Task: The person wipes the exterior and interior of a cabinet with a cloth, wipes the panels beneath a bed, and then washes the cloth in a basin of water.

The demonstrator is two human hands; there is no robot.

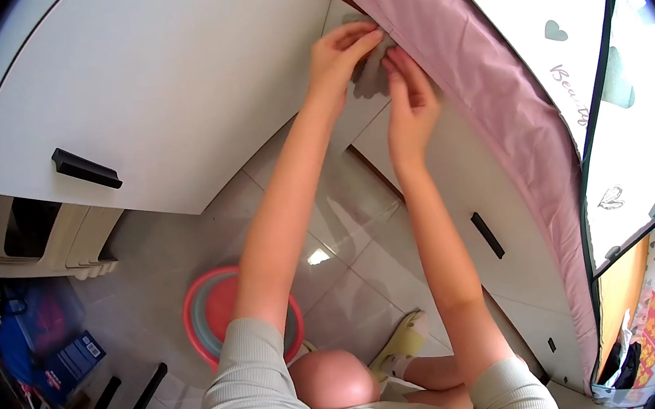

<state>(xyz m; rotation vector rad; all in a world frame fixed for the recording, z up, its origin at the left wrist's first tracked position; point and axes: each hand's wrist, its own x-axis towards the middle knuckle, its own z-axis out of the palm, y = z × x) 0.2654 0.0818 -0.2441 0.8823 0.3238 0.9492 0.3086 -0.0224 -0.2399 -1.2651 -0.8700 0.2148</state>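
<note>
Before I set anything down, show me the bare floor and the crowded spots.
Floor tiles are bare between the basin and white cabinet, and again between the basin, yellow slipper and drawers. Crowded: lower left, around the blue box and black bars, and the edge of the pink fabric, where the left hand and right hand are close together.
</note>
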